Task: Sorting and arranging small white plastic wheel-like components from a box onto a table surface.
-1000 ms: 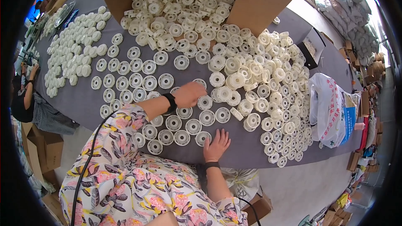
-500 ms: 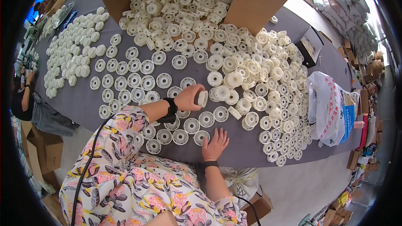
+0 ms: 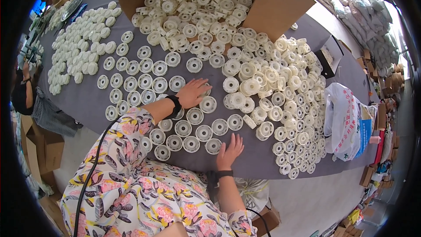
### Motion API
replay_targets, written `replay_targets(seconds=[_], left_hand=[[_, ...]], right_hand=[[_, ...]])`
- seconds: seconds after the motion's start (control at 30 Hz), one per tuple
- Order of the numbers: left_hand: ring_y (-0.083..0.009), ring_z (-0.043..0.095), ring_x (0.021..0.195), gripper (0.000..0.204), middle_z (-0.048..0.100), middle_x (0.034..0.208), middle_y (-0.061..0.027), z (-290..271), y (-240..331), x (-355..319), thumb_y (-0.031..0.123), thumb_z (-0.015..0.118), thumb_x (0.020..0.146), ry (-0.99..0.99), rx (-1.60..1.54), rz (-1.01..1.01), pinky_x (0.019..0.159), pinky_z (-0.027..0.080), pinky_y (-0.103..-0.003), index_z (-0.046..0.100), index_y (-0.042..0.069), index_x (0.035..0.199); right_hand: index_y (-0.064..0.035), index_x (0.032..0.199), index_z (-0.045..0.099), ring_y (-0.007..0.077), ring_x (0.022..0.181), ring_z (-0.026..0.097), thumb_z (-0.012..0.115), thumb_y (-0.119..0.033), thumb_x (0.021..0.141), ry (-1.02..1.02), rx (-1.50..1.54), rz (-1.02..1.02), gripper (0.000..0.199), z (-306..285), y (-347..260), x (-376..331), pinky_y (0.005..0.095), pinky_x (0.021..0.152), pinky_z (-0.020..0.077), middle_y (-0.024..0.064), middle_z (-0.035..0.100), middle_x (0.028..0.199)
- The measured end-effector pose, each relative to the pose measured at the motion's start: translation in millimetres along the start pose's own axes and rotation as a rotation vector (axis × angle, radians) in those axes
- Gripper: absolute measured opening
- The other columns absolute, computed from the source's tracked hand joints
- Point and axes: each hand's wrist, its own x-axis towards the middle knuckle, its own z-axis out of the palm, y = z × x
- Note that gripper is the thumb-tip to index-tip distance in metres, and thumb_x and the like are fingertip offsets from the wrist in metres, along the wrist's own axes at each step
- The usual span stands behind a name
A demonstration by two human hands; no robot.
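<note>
Round white plastic wheel-shaped parts with dark centres lie in loose rows on the grey table. My left hand (image 3: 193, 93) is stretched flat over one of these wheels (image 3: 207, 90), its fingers partly covering it and not wrapped round it. Another wheel (image 3: 208, 104) lies just below those fingers. My right hand (image 3: 230, 152) rests open on the grey cloth (image 3: 252, 160) near the front edge, fingers apart, with nothing in it. Just left of it is a wheel (image 3: 213, 146), and another wheel (image 3: 235, 122) lies above its fingertips.
A cardboard box (image 3: 276, 6) on its side spills a heap of wheels (image 3: 287, 77) to the right. White caps (image 3: 79, 48) cover the far left, near a co-worker's arm (image 3: 28, 90). A plastic bag (image 3: 342, 118) and black box (image 3: 330, 55) stand at right.
My left hand has set down the wheel it held upright between its fingers and now lies flattened over it. My right hand stays on the cloth. The whole view has shifted slightly.
</note>
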Motion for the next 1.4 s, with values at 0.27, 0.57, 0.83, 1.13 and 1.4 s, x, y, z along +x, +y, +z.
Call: replay_targets(seconds=[0.27, 0.57, 0.83, 1.13, 1.4], left_hand=[[-0.0419, 0.023, 0.138, 0.058, 0.028, 0.148, -0.0203, 27, 56, -17, 0.026, 0.063, 0.078, -0.282, 0.096, 0.142, 0.112, 0.019, -0.057, 0.047, 0.018, 0.134], [-0.0354, 0.032, 0.133, 0.068, 0.035, 0.142, -0.0194, 26, 82, 36, 0.02, 0.068, 0.076, -0.06, -0.027, 0.209, 0.111, 0.025, -0.051, 0.039, 0.012, 0.136], [-0.0332, 0.044, 0.12, 0.068, 0.047, 0.126, -0.0166, 32, 94, 78, 0.02, 0.069, 0.07, -0.08, 0.188, 0.248, 0.098, 0.037, -0.045, 0.045, 0.012, 0.132], [-0.0311, 0.061, 0.097, 0.043, 0.061, 0.112, -0.0169, -4, 15, 58, 0.017, 0.06, 0.076, -0.12, -0.222, -0.383, 0.085, 0.048, -0.04, 0.054, 0.006, 0.117], [-0.0342, 0.046, 0.116, 0.066, 0.049, 0.125, -0.0153, 20, 44, 87, 0.014, 0.068, 0.065, 0.163, 0.069, 0.236, 0.101, 0.035, -0.048, 0.048, 0.01, 0.128]], right_hand=[[-0.0137, 0.135, 0.046, 0.0413, 0.133, 0.028, 0.056, -0.03, 0.085, -0.145, -0.044, -0.085, 0.054, 6, -4, 49, 0.0582, 0.107, 0.0189, 0.0189, 0.038, 0.14], [-0.0043, 0.136, 0.042, 0.0356, 0.135, 0.029, 0.051, -0.029, 0.089, 0.1, -0.219, 0.223, 0.054, -22, 42, -1, 0.0514, 0.111, 0.0162, 0.0174, 0.039, 0.141], [-0.0105, 0.132, 0.047, 0.0351, 0.134, 0.032, 0.06, -0.031, 0.082, 0.058, -0.38, 0.221, 0.055, -20, 44, -2, 0.0542, 0.11, 0.0196, 0.0162, 0.04, 0.141], [-0.0104, 0.131, 0.047, 0.0351, 0.134, 0.031, 0.061, -0.033, 0.082, 0.056, -0.387, 0.205, 0.056, -22, 40, 1, 0.0543, 0.109, 0.0197, 0.0162, 0.04, 0.14], [-0.0098, 0.131, 0.047, 0.0358, 0.134, 0.032, 0.061, -0.033, 0.081, 0.06, -0.396, 0.188, 0.056, -20, 38, 2, 0.0539, 0.109, 0.0199, 0.0162, 0.041, 0.139]])
